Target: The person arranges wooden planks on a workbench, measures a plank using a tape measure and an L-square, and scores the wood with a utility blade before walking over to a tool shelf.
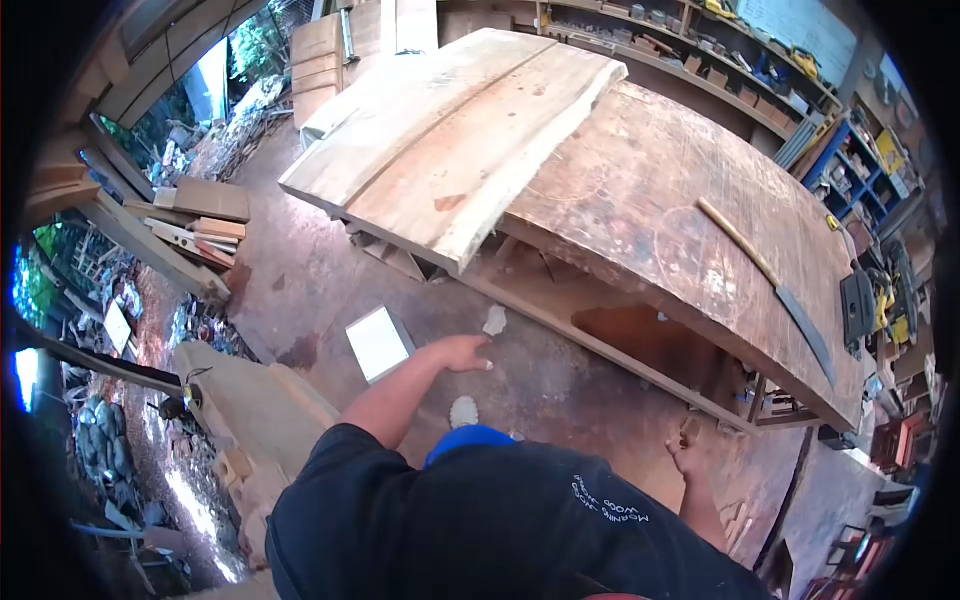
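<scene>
My left hand point(465, 353) hangs in the air over the floor in front of me. Its fingers point to the right, apart, with nothing in them. Lower right, my right hand point(686, 457) is held out with its fingers spread and nothing gripped. Both hands are apart from the workbench point(640, 170). Across the bench's left part lies a wide wooden slab point(450, 130) with a pale, wavy edge. A long tool point(760, 265) with a wooden handle and a dark blade rests on the right part of the benchtop.
A white-topped box point(379, 343) stands on the floor to the left. Boards point(210, 215) are stacked farther left. Shelves point(660, 55) of tools line the back wall. A black case point(857, 305) sits beyond the bench's right end.
</scene>
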Motion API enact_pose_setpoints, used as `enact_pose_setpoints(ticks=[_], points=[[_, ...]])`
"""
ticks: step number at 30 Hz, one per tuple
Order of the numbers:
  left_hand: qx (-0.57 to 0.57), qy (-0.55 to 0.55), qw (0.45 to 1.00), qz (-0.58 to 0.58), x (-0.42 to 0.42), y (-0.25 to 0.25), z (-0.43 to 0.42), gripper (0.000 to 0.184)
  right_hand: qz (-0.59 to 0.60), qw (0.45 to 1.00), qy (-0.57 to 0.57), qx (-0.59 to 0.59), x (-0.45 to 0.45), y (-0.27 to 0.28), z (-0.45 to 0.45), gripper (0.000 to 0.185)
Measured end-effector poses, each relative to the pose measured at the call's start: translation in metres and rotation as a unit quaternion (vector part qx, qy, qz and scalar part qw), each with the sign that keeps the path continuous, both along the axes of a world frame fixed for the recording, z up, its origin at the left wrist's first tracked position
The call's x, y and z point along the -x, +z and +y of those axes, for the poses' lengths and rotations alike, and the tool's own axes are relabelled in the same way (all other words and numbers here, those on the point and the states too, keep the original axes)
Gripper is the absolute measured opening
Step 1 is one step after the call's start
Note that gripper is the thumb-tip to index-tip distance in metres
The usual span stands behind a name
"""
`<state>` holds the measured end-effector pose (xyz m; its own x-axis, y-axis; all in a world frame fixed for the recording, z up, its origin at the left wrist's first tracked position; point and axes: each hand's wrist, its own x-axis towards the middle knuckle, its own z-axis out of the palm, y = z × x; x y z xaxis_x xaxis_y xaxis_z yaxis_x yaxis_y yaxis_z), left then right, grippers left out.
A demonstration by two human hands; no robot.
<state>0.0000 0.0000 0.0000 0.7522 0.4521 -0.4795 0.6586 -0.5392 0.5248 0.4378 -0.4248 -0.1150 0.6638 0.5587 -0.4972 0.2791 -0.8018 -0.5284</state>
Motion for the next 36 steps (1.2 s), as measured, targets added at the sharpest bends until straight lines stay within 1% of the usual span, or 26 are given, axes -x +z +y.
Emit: enact_pose_setpoints(ticks=[2, 3, 7, 8, 9, 10, 11, 13, 14, 15, 17, 19, 20, 21, 22, 23, 24, 25, 26, 27, 28, 29, 30, 32, 33, 36], points=[[-0.03, 0.035, 0.999, -0.011, 0.0, -0.002, 0.01, 0.071, -0.025, 1.0, 0.006, -0.014, -0.022, 0.008, 0.023, 0.073], [0.022, 0.028, 0.999, 0.013, 0.1, -0.019, 0.019, 0.071, -0.002, 0.999, 0.0, 0.039, 0.07, 0.023, 0.026, 0.073], [-0.021, 0.22, 0.975, -0.032, 0.186, -0.03, 0.106, 0.07, -0.02, 0.993, 0.097, 0.069, 0.115, 0.038, 0.154, 0.072], [-0.023, 0.286, 0.956, -0.057, 0.199, -0.03, 0.119, 0.07, -0.035, 0.986, 0.142, 0.076, 0.129, 0.044, 0.178, 0.072], [-0.025, 0.349, 0.933, -0.083, 0.21, -0.028, 0.132, 0.07, -0.036, 0.988, 0.132, 0.074, 0.142, 0.051, 0.201, 0.072], [-0.011, 0.404, 0.905, -0.133, 0.222, -0.045, 0.152, 0.071, -0.012, 0.987, 0.158, 0.035, 0.153, 0.059, 0.223, 0.072], [-0.013, 0.394, 0.909, -0.135, 0.226, -0.049, 0.172, 0.071, 0.011, 0.983, 0.182, -0.004, 0.164, 0.066, 0.248, 0.072], [0.072, 0.521, 0.796, -0.299, 0.224, -0.053, 0.204, 0.069, 0.026, 0.975, 0.222, -0.014, 0.185, 0.102, 0.295, 0.071], [0.1, 0.556, 0.769, -0.298, 0.213, -0.027, 0.211, 0.073, 0.02, 0.967, 0.247, -0.058, 0.183, 0.092, 0.311, 0.069], [0.103, 0.545, 0.779, -0.293, 0.203, -0.012, 0.222, 0.073, 0.013, 0.957, 0.271, -0.102, 0.179, 0.083, 0.326, 0.068], [0.142, 0.615, 0.695, -0.346, 0.181, 0.003, 0.237, 0.079, 0.007, 0.942, 0.313, -0.123, 0.194, 0.141, 0.371, 0.067], [0.158, 0.612, 0.689, -0.355, 0.163, 0.01, 0.252, 0.081, 0.038, 0.93, 0.35, -0.109, 0.2, 0.195, 0.417, 0.066], [0.173, 0.618, 0.675, -0.365, 0.154, 0.013, 0.261, 0.083, -0.011, 0.907, 0.389, -0.161, 0.203, 0.223, 0.437, 0.066], [0.181, 0.616, 0.676, -0.363, 0.152, 0.0, 0.276, 0.082, -0.066, 0.868, 0.432, -0.234, 0.192, 0.206, 0.464, 0.064], [0.19, 0.613, 0.678, -0.358, 0.153, -0.016, 0.29, 0.082, 0.007, 0.873, 0.429, -0.233, 0.2, 0.252, 0.48, 0.063], [0.187, 0.615, 0.69, -0.333, 0.151, -0.016, 0.294, 0.083, 0.013, 0.844, 0.464, -0.269, 0.196, 0.259, 0.505, 0.06], [0.184, 0.615, 0.703, -0.308, 0.147, -0.012, 0.296, 0.084, 0.023, 0.836, 0.495, -0.235, 0.192, 0.264, 0.539, 0.065], [0.167, 0.622, 0.706, -0.295, 0.144, -0.009, 0.298, 0.081, 0.011, 0.84, 0.496, -0.219, 0.199, 0.305, 0.548, 0.07], [0.15, 0.63, 0.709, -0.28, 0.144, -0.011, 0.299, 0.078, -0.061, 0.771, 0.57, -0.278, 0.201, 0.29, 0.606, 0.078], [0.144, 0.634, 0.706, -0.281, 0.151, -0.024, 0.306, 0.073, -0.057, 0.719, 0.604, -0.338, 0.21, 0.313, 0.632, 0.086], [0.138, 0.641, 0.7, -0.283, 0.154, -0.037, 0.315, 0.068, -0.124, 0.67, 0.653, -0.331, 0.223, 0.339, 0.664, 0.089], [0.11, 0.65, 0.717, -0.229, 0.152, -0.032, 0.319, 0.06, -0.213, 0.625, 0.684, -0.309, 0.234, 0.38, 0.669, 0.069], [0.069, 0.665, 0.716, -0.2, 0.162, -0.054, 0.329, 0.058, -0.192, 0.65, 0.669, -0.304, 0.209, 0.378, 0.648, 0.069], [0.126, 0.689, 0.673, -0.237, 0.153, -0.048, 0.317, 0.054, -0.13, 0.712, 0.611, -0.321, 0.173, 0.37, 0.619, 0.063], [0.127, 0.691, 0.681, -0.209, 0.151, -0.049, 0.317, 0.054, -0.098, 0.735, 0.584, -0.331, 0.161, 0.367, 0.608, 0.061], [0.166, 0.686, 0.689, -0.167, 0.154, -0.057, 0.32, 0.055, -0.024, 0.759, 0.538, -0.366, 0.156, 0.369, 0.596, 0.053]])
